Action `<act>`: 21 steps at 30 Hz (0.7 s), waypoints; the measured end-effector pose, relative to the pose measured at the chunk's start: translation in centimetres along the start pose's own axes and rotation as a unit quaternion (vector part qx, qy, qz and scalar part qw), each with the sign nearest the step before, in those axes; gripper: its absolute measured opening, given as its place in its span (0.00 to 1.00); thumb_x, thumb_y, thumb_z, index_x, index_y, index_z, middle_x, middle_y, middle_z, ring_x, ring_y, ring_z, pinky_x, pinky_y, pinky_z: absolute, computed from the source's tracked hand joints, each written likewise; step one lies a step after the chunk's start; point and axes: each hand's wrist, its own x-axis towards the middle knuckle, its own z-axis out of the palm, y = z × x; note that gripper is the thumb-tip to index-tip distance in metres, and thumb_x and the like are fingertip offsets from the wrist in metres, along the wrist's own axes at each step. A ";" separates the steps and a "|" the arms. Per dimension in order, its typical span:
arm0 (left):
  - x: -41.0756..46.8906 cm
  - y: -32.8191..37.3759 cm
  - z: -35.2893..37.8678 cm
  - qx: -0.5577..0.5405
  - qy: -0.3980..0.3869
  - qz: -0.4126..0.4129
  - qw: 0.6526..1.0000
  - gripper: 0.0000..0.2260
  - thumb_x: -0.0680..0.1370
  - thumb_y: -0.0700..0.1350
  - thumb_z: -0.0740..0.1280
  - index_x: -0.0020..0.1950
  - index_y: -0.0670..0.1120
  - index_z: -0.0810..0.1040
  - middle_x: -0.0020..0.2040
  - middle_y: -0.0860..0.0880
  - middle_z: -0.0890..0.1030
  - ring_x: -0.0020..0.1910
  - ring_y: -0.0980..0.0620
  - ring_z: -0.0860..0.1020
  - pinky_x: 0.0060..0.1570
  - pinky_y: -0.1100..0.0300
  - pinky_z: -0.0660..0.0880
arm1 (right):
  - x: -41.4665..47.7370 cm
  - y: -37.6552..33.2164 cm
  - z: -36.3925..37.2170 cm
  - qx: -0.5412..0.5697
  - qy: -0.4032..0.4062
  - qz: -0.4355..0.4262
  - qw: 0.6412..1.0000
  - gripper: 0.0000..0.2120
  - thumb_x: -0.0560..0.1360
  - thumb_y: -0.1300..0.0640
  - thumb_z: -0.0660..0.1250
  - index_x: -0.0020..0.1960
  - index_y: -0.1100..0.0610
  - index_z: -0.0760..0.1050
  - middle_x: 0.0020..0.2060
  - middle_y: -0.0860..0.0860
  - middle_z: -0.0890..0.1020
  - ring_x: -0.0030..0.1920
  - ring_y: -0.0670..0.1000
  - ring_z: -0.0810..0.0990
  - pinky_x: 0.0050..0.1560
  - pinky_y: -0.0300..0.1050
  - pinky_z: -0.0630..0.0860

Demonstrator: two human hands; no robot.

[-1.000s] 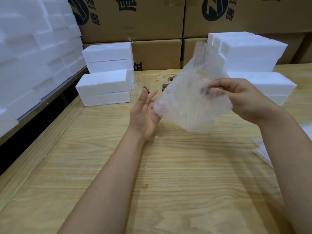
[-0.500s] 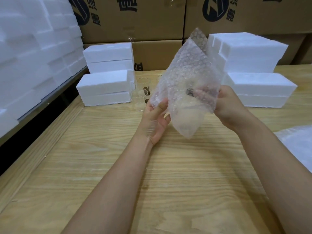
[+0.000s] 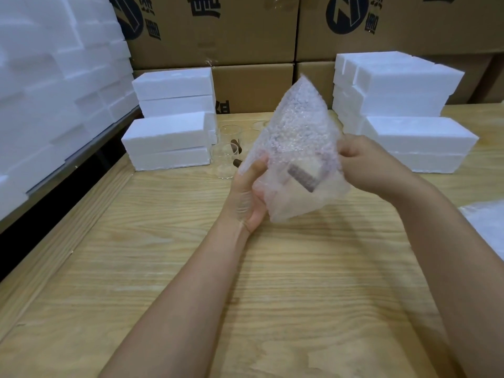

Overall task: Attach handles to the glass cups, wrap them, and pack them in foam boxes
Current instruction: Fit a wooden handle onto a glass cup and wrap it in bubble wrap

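Currently both hands are up off the wooden surface (image 3: 163, 268), with a bubble wrap sheet (image 3: 294, 126) held between them.

Left hand (image 3: 246, 195): palm under the sheet's lower left edge, thumb pressed onto its front. The fingers are hidden behind the wrap. It pinches the sheet.

Right hand (image 3: 365, 165): fingers curled in on the sheet's right edge, gripping it.

The sheet stands on the diagonal, one corner pointing up and the opposite corner hanging down close above the wood. A dark brown handle (image 3: 302, 178) shows through the wrap, low and central, between the two hands. There is a pale shape around it, but the bubbles blur it too much to make out the cup's outline.

Behind the sheet, a few clear glass cups (image 3: 227, 165) stand on the surface, with dark pieces among them. They sit between two groups of white foam boxes, the left stack (image 3: 169, 132) just beside the cups and the right stack (image 3: 409, 137) behind the right hand.

At far left is a tall bank of foam blocks (image 3: 41, 77). Along the back are cardboard cartons (image 3: 218, 31) with dark print. More bubble wrap (image 3: 488, 227) lies at the right edge of the surface.
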 end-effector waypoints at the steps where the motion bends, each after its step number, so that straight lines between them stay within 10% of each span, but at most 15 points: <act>1: 0.0 0.1 -0.2 0.003 -0.005 0.000 1.000 0.47 0.55 0.50 0.84 0.70 0.41 0.70 0.68 0.37 0.73 0.66 0.39 0.72 0.69 0.40 0.66 | -0.1 0.3 -0.5 -0.036 0.019 0.008 0.999 0.16 0.76 0.60 0.58 0.34 0.70 0.70 0.38 0.60 0.74 0.36 0.54 0.71 0.36 0.47 0.68; 5: 0.2 0.5 -0.9 0.049 0.001 -0.017 0.999 0.46 0.56 0.53 0.83 0.70 0.42 0.71 0.67 0.39 0.74 0.66 0.39 0.73 0.66 0.41 0.70 | -0.4 1.2 -1.7 -0.045 0.107 0.019 0.993 0.27 0.79 0.46 0.59 0.34 0.69 0.72 0.36 0.58 0.75 0.33 0.51 0.71 0.35 0.43 0.66; 10: 0.3 0.4 -1.4 0.089 0.008 -0.043 0.995 0.43 0.54 0.55 0.83 0.66 0.45 0.74 0.66 0.40 0.77 0.65 0.41 0.75 0.63 0.45 0.73 | 0.6 1.5 -2.1 0.233 0.344 0.076 0.906 0.25 0.77 0.38 0.57 0.30 0.55 0.70 0.28 0.47 0.74 0.30 0.44 0.73 0.37 0.42 0.71; 13: 0.3 0.2 -1.4 0.064 0.015 -0.038 0.997 0.40 0.55 0.54 0.83 0.64 0.45 0.76 0.65 0.40 0.77 0.65 0.41 0.75 0.65 0.44 0.71 | 0.6 1.7 -2.1 0.352 0.210 0.068 0.910 0.25 0.70 0.28 0.61 0.47 0.50 0.76 0.44 0.46 0.81 0.47 0.49 0.81 0.49 0.46 0.80; 17: 0.3 0.2 -1.3 0.035 0.048 -0.006 0.998 0.36 0.56 0.50 0.82 0.61 0.43 0.77 0.59 0.41 0.81 0.57 0.45 0.80 0.58 0.49 0.78 | -0.1 3.5 -1.1 0.391 -0.122 0.023 0.912 0.51 0.49 0.26 0.72 0.66 0.49 0.71 0.60 0.49 0.81 0.59 0.49 0.80 0.54 0.47 0.79; 21: 0.3 0.5 -1.4 0.070 0.061 -0.031 0.995 0.53 0.51 0.50 0.84 0.72 0.38 0.68 0.68 0.36 0.74 0.65 0.39 0.75 0.62 0.41 0.73 | 0.1 4.1 1.0 0.388 -0.094 0.032 0.916 0.35 0.57 0.41 0.79 0.58 0.58 0.77 0.50 0.50 0.85 0.53 0.50 0.83 0.49 0.44 0.80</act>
